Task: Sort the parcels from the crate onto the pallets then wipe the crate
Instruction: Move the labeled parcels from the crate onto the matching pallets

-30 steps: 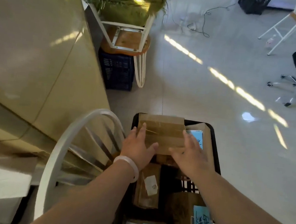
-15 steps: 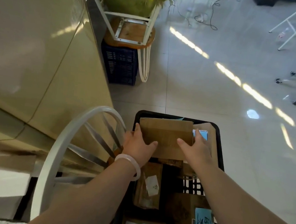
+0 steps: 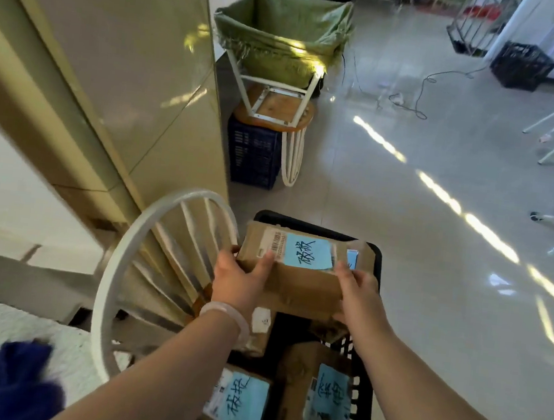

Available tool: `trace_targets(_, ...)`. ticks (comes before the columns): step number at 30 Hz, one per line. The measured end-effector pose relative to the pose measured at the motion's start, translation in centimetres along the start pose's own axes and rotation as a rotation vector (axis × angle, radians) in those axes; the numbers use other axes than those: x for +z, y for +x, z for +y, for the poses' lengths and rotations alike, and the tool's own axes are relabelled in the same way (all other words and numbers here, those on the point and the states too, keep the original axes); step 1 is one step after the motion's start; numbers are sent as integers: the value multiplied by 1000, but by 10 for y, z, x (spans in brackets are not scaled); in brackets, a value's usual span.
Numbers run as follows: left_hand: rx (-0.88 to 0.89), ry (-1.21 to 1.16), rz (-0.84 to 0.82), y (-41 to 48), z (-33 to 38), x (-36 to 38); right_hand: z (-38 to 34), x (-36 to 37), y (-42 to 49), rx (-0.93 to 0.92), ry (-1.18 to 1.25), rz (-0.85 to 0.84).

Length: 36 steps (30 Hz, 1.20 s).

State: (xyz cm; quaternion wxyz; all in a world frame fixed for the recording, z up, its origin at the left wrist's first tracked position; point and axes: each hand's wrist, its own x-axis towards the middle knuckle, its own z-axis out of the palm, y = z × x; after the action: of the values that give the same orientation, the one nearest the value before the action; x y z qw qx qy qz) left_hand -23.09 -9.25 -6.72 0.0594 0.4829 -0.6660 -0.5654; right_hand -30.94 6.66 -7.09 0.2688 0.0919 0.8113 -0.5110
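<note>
Both hands hold one parcel [image 3: 298,290] over the far end of the crate [image 3: 376,268]; the left hand [image 3: 241,279] wraps its left end and the right hand [image 3: 361,289] its right end, thumbs on the upper face; a grip at both ends probably suits a box this wide and keeps it level. The parcel is tipped so that its blue label [image 3: 308,252] faces up toward the person, likely so the handwriting can be read and the right pallet chosen; no pallet shows. Whether its underside touches what lies below in the crate cannot be told.

The crate stands on the floor [image 3: 427,328] and is far from done; more parcels [image 3: 327,396] lie in it, two with blue labels at the near end, one with a white sticker under the left wrist, and another edge-on at the far right, just behind the held one.

Left of the crate stands a white chair [image 3: 160,266]; further left and nearer lies a blue cloth [image 3: 4,383], perhaps meant for the wiping. Beyond the crate a green sack [image 3: 281,29] hangs open on an upturned stool [image 3: 279,107]; what it holds is hidden.
</note>
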Motion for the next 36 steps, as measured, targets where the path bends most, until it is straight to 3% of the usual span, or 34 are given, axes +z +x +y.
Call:
trace_targets(9,216,-41,43,-91,-20,1,25,-59,-50,-86,-68,-205)
trace_targets(18,241,-260,5,-148,-22,-11,24,-103,-84,-91,-66,-383)
trace_targets(22,402,-205,144,-165,-19,-7,22,-95,-96,-103,20,-358)
trace_targets(26,529,-14,90,-186,-32,1,23,-72,-112,-150,-77,-370)
trace_targets(31,458,64,159,-190,-53,-36,19,-43,-137,-289,-388,-464)
trace_targets(36,427,31,286,-207,-79,-89,10,6,-169,-428,-312,-656)
